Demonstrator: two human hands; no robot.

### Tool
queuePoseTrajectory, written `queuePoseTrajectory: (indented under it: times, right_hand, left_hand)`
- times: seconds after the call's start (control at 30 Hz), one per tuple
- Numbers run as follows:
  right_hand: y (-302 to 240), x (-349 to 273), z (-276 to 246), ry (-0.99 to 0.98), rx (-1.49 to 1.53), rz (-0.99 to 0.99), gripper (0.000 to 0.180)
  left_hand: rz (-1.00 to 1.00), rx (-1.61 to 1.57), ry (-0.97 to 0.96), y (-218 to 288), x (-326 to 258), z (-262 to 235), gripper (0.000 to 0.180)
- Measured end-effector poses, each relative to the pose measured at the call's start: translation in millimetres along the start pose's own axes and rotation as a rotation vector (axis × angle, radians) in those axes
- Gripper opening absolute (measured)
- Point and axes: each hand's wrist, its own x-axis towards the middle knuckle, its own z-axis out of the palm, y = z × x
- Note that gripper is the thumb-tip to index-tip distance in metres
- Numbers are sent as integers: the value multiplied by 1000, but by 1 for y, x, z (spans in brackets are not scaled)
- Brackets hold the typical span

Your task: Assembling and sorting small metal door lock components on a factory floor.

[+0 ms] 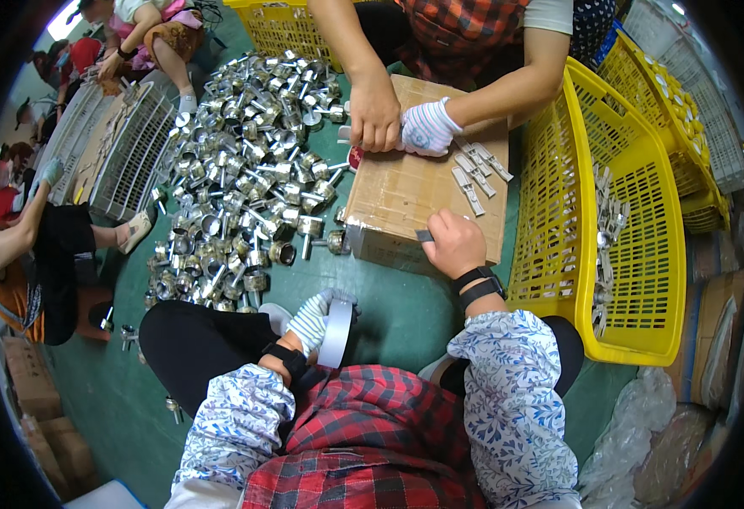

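My left hand [312,322], in a striped glove, grips a smooth silver-grey ring [334,334] that looks like a roll of tape, low over my lap. My bare right hand [456,243] is closed at the near edge of a cardboard box [389,195]. Between its thumb and fingers sticks out a small dark grey flat strip [423,235]. Several flat metal clip-like parts [473,174] lie on the box top beyond that hand. Across the box, a co-worker's bare hand [375,114] and gloved hand [429,129] are pressed together over a piece mostly hidden by them.
A large heap of metal cups with stub handles [245,170] covers the green floor left of the box. To the right stands a yellow basket [588,280] holding more metal parts [609,229]. Other people sit by grey crates [130,153] at far left. Plastic wrap [630,424] lies at lower right.
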Motion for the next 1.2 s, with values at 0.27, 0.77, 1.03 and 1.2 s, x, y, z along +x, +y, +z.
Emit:
queuePoseTrajectory:
  times: [0.27, 0.77, 1.03, 1.2]
  right_hand:
    - [-1, 1, 0, 9, 22, 11, 20]
    - [-3, 1, 2, -10, 34, 7, 24]
    - [-2, 1, 4, -16, 30, 4, 25]
    - [-5, 4, 5, 11, 32, 0, 24]
  left_hand:
    - [53, 39, -25, 4, -5, 9, 29]
    - [147, 232, 52, 18, -15, 48, 24]
    - [187, 82, -116, 24, -25, 62, 24]
    - [278, -232, -92, 32, -2, 55, 26]
